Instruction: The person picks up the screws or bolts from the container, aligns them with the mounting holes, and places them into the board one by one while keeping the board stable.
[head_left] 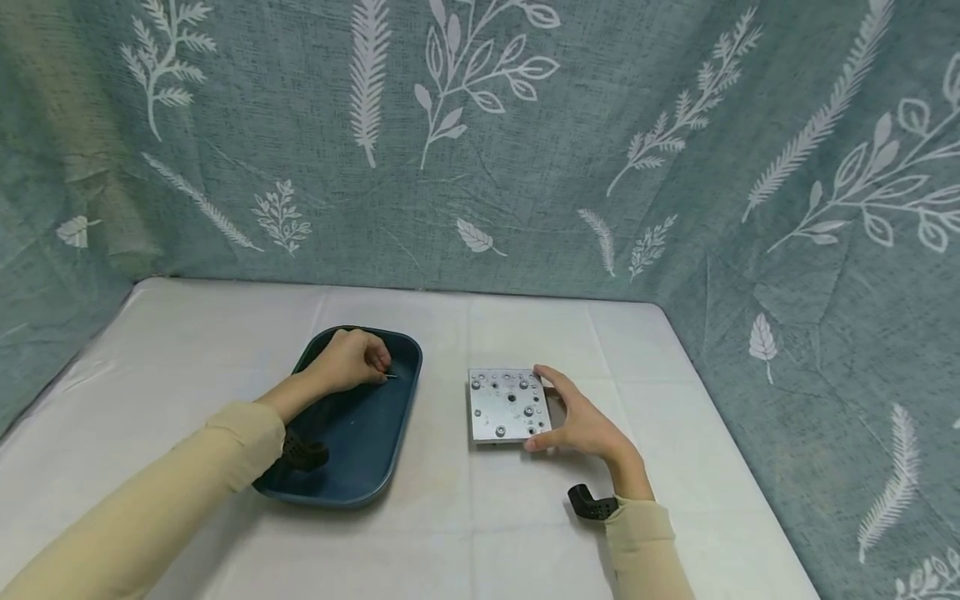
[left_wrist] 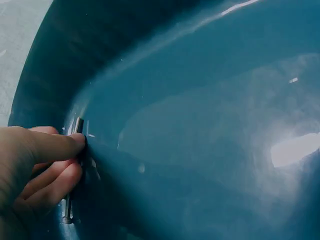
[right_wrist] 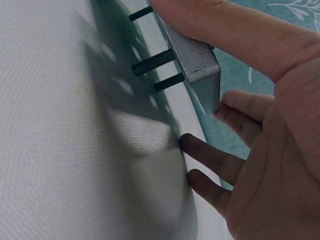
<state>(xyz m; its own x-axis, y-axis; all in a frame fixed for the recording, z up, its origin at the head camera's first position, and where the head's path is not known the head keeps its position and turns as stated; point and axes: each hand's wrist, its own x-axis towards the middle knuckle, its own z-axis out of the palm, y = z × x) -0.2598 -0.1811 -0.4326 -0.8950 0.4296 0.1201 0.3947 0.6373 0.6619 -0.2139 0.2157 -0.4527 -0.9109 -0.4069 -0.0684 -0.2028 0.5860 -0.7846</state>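
Inside the dark blue tray point(head_left: 360, 442), my left hand point(head_left: 348, 362) reaches toward the far end. Its thumb and fingers pinch a thin metal rod point(left_wrist: 68, 207), whose two ends show above and below the fingers in the left wrist view. My right hand point(head_left: 585, 421) grips a square metal plate point(head_left: 487, 408) at its right side, thumb on the near edge and index finger at the far corner. Screw heads and holes dot the plate's top. Threaded bolts point(right_wrist: 154, 62) stick out from its underside, over the white cloth, in the right wrist view.
A white cloth point(head_left: 435, 517) covers the table. Green leaf-patterned fabric point(head_left: 315, 167) hangs behind it and at both sides. The tray's raised rim point(head_left: 411, 400) stands left of the plate. Each wrist wears a black camera mount point(head_left: 592, 504).
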